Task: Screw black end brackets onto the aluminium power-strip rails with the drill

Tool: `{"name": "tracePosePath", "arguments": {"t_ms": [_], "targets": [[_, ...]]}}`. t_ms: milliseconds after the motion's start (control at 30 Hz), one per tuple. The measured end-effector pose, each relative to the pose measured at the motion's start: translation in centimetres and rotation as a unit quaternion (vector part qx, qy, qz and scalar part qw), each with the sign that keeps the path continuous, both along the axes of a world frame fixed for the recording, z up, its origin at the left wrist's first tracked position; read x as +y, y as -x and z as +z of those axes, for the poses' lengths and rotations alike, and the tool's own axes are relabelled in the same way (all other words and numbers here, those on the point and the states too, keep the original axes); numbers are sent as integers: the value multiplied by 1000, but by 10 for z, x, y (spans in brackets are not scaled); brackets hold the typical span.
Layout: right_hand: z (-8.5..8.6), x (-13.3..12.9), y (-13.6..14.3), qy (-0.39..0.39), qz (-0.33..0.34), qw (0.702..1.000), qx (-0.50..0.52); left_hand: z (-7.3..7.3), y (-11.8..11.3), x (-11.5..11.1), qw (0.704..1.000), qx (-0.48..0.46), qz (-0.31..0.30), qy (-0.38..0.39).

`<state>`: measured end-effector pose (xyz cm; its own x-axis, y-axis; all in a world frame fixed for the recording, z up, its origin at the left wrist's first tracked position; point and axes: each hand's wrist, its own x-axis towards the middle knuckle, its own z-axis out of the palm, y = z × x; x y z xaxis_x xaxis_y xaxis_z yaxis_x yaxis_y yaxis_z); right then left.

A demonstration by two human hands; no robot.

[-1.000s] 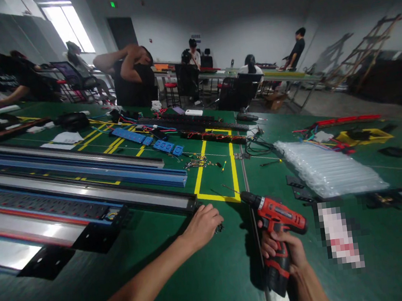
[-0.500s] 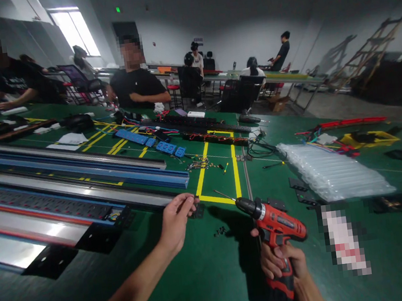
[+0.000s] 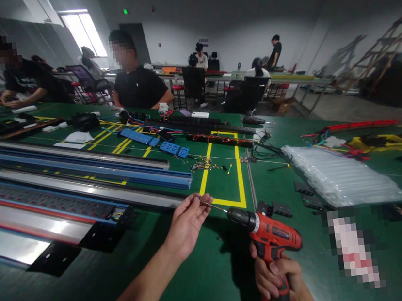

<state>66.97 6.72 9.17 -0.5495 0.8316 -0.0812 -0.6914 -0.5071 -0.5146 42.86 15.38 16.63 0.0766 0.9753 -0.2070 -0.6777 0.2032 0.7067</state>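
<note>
Centrally, one right hand [image 3: 269,276] wraps the grip of one red cordless drill [image 3: 275,234] over the green table [image 3: 200,292]. One left hand [image 3: 185,226] gathers its fingertips at the drill's single bit [image 3: 216,206], what they pinch being indiscernible, and hides one metal rail's [image 3: 118,192] end. Beyond lie at least four black brackets [image 3: 281,209] and one bubble-wrapped pack [image 3: 346,171].

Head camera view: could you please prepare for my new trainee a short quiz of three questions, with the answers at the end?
1. Which hand holds the red drill? A) left B) right C) neither
2. True or false: the drill bit points toward the left hand.
3. Fill in: the table top is ____ in colour.

Key: 1. B, the right hand; 2. true; 3. green.
</note>
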Motion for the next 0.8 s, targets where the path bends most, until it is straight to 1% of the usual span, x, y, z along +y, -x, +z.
{"name": "tracePosePath", "arguments": {"t_ms": [100, 267, 400, 567, 800], "targets": [[3, 1, -2, -3, -1, 1000, -5, 0, -1, -1, 1000, -24, -12, -1], [8, 2, -7, 0, 43, 998, -35, -2, -1, -3, 999, -38, -19, 7], [5, -1, -4, 3, 11, 1000, 4, -2, -1, -6, 999, -41, -25, 4], [2, -3, -1, 3, 8, 1000, 13, -1, -1, -7, 998, -63, -28, 6], [0, -2, 1, -8, 6, 999, 36, 7, -4, -11, 998, -53, -20, 3]]}}
